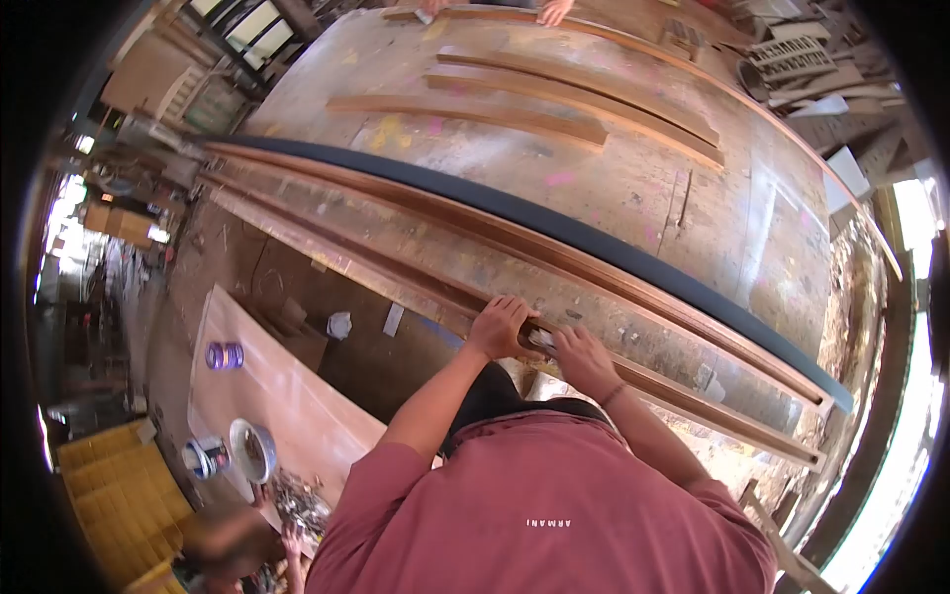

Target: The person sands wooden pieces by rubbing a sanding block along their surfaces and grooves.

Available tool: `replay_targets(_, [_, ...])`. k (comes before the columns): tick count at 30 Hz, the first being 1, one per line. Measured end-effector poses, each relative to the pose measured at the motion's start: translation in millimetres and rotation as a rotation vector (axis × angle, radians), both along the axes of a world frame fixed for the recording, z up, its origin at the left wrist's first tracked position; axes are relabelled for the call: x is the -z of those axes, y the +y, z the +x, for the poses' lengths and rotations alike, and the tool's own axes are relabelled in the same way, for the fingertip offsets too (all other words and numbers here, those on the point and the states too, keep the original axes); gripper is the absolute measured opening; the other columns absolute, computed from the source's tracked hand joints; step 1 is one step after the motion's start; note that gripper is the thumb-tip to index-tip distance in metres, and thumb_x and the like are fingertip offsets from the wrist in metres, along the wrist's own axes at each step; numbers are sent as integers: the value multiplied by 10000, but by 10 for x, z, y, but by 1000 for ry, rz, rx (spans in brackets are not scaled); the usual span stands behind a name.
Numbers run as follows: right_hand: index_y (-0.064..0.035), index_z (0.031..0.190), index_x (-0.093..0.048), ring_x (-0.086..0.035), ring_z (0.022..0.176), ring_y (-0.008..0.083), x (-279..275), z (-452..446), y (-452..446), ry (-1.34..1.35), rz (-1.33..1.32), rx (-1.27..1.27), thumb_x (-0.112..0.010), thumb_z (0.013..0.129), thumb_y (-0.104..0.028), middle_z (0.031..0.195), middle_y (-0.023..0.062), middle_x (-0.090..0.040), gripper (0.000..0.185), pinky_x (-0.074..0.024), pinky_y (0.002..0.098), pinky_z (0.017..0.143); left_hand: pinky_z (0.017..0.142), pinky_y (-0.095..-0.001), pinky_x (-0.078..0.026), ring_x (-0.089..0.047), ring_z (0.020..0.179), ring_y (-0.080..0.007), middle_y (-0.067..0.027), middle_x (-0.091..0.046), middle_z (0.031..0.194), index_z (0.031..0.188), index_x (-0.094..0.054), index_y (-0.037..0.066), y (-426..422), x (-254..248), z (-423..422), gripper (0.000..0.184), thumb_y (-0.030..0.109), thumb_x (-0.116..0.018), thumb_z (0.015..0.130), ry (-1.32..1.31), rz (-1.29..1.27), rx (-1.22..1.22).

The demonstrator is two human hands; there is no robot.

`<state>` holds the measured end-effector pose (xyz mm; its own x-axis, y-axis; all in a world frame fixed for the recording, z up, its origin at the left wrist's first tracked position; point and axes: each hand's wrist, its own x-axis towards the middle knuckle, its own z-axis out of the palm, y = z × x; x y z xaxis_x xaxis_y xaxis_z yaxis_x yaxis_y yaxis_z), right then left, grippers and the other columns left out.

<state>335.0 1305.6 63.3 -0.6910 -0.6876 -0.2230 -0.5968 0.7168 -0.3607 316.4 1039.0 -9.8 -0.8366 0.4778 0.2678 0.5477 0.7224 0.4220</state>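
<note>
A long brown wooden rail [683,394] with a groove along it lies at the near edge of the workbench, in front of my body. My left hand [503,327] is wrapped over this rail, its thumb toward my other hand. Just to the right, my right hand [588,362] presses a small grey-white folded sheet [541,339] against the rail. The sheet's kind is hard to make out, as the fingers partly cover it. Parallel and farther away lies a second grooved wooden rail [515,246], alongside a long dark blue-grey strip [554,220].
Several loose wooden strips [515,123] lie across the paint-stained workbench [604,198]. Another person's hands [554,11] touch a long strip at the far edge. At lower left, a pinkish board [259,346] carries a purple can [225,355], near a bucket [252,450] and a second person.
</note>
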Motion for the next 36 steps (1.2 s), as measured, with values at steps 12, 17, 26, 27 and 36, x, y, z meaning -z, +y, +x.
replay_targets(12, [-19, 1269, -634, -597, 1178, 396, 182, 178, 255, 73, -184, 83, -722, 989, -176, 1188, 176, -647, 333, -506, 494, 1039, 1147, -471, -444, -621, 1280, -322, -113, -667, 1259, 1294, -674, 113, -4, -82, 71, 902, 728, -899, 675, -75, 31, 32])
replay_targets(17, [-18, 1300, -633, -602, 1206, 417, 41, -177, -604, 52, -193, 94, -715, 978, -143, 1242, 185, -666, 355, -507, 509, 1040, 1200, -514, -395, -574, 1366, -355, -117, -630, 1394, 1439, -577, 124, -797, -178, -166, 972, 694, -902, 722, -11, 7, 69])
replay_targets(26, [10, 1360, -636, -573, 1313, 436, 318, 24, -637, 186, -8, 84, -675, 965, -113, 1309, 213, -660, 416, -430, 515, 1183, 1147, -474, -464, -609, 1247, -342, -111, -653, 1248, 1244, -677, 82, -2710, -211, -776, 833, 624, -946, 672, -16, -134, 54])
replay_targets(27, [12, 1300, -651, -587, 1259, 415, 231, -81, -1162, 96, -21, 174, -665, 945, -90, 1230, 196, -665, 369, -447, 492, 1144, 1102, -462, -501, -628, 1189, -341, -107, -663, 1190, 1174, -698, 73, -2714, -170, -826, 795, 624, -950, 658, -66, -43, 74])
replay_targets(36, [-50, 1403, -633, -597, 1288, 448, -104, -136, -1106, -60, 38, 287, -712, 979, -134, 1332, 194, -679, 440, -466, 549, 1159, 1046, -471, -520, -648, 1137, -349, -123, -665, 1135, 1123, -698, 55, -2754, -140, -904, 836, 697, -930, 639, -32, 71, 125])
